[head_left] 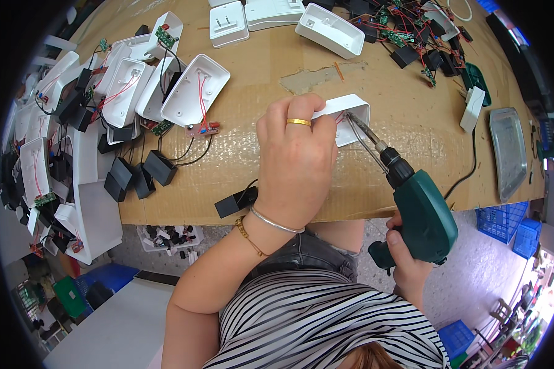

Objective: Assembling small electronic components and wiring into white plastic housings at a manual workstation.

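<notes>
At the left of the frame, open white casings [120,114] crowd the cardboard-covered counter [252,71], some trailing red wires. Next to them a tilted casing [188,92], its long axis running lower left to upper right, is wired to a small circuit board [202,128], with black boxes [160,167] below. Another black box [236,202] lies just beside the left wrist. At the centre, the left hand [295,147] is back upward, its fingers bent and grasping the held casing [338,106], which is just right of centre, tilted, its open side turned toward the lower edge; its full long axis is hidden behind the hand. The metal tip [364,128] of a green pistol-shaped tool [425,215] reaches into this casing; whether it touches anything inside is too small to tell. The tool's long axis slants from lower right to upper left, tip upper left. Below, the right hand [407,258] is closed around its grip, thumb visible. Farther right lie a slim white piece [472,109] and a grey metal tray [508,154], its long axis nearly vertical in the frame.
</notes>
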{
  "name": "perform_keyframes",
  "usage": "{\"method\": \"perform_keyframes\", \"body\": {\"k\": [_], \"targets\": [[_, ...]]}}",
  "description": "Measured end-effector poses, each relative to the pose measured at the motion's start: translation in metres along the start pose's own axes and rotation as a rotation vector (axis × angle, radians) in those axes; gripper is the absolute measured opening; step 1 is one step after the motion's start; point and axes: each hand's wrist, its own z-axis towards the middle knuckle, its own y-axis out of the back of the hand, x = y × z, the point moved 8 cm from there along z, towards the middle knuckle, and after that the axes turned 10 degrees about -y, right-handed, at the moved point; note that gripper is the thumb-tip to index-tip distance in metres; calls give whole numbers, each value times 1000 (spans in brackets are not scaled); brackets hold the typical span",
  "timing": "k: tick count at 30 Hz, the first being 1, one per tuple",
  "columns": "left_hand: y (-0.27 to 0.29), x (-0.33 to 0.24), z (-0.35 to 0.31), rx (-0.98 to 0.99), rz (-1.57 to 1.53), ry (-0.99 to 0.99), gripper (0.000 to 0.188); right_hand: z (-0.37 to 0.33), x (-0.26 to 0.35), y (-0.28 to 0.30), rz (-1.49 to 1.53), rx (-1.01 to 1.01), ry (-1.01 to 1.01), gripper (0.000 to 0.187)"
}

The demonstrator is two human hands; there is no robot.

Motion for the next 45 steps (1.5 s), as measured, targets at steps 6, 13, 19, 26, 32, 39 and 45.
{"method": "perform_keyframes", "body": {"k": [6,13,19,26,32,39,45], "targets": [[0,0,0,-8,-2,-2,11,1,-5,1,44,9,-26,38],[0,0,0,-6,4,-4,12,0,-7,3,94,4,6,44],[0,-1,0,-1,5,-9,13,-1,-11,8,83,-69,11,50],[1,0,0,8,0,-8,13,-9,-4,15,160,-103,114,54],[3,-1,0,15,22,-3,13,-9,-1,18,194,-100,166,50],[10,-6,5,8,-38,-6,23,-10,-5,23,235,-125,140,52],[23,-5,-3,73,-36,-4,62,-5,-5,21,302,-113,197,53]]}}
